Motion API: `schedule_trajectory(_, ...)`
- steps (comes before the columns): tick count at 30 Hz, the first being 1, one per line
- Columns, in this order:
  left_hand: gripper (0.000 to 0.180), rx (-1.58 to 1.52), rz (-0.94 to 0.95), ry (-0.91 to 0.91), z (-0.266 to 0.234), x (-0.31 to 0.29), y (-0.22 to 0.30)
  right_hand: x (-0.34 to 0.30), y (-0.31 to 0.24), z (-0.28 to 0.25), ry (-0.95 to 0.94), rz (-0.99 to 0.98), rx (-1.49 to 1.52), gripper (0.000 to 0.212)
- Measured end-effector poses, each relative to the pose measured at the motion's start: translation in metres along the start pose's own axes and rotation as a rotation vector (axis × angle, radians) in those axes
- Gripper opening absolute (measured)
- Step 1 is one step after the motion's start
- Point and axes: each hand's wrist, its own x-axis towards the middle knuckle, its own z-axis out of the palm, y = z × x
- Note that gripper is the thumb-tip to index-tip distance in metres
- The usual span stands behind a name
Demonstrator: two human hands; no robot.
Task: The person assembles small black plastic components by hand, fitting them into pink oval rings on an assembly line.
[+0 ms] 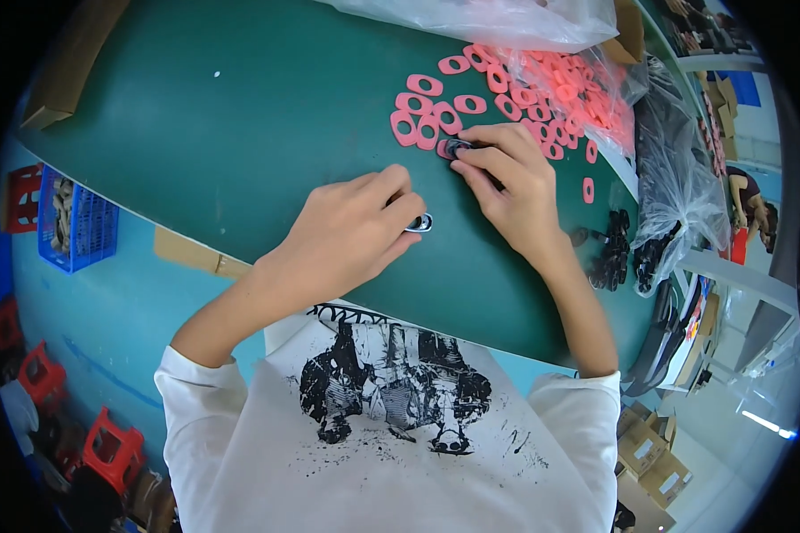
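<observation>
Over the green table, my left hand (pixel 357 226) is closed around a small shiny piece (pixel 420 223) with a dark, rounded end; most of it is hidden by the fingers. My right hand (pixel 512 182) pinches a small glossy black piece (pixel 456 148) between thumb and fingers. That piece is right over a pink flat ring-like part, partly covered by it. Several pink oval parts with a hole (pixel 425 85) lie loose just beyond my right hand. They lead into a larger heap of the same pink parts (pixel 578 89) on and under clear plastic.
Small black parts (pixel 612 253) lie right of my right forearm, beside a clear plastic bag (pixel 680 213). A cardboard box (pixel 76 67) sits at the far left of the green table (pixel 267 107). Below its left edge stand a blue crate (pixel 84 226) and red stools (pixel 114 451).
</observation>
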Motion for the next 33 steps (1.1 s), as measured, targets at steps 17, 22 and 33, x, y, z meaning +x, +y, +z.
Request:
schedule_trajectory(17,0.025,-0.008,0.011,0.039,0.006,0.0,-0.001,0.0,-0.004,0.006,-0.026,-0.032,-0.177,0.021)
schedule_trajectory(22,0.026,-0.008,0.02,0.081,0.008,-0.003,-0.004,-0.021,-0.038,-0.013,0.0,-0.003,-0.082,0.025)
schedule_trajectory(33,0.025,0.014,0.003,0.063,0.006,-0.002,0.0,-0.004,-0.039,0.007,0.096,0.077,-0.225,0.013)
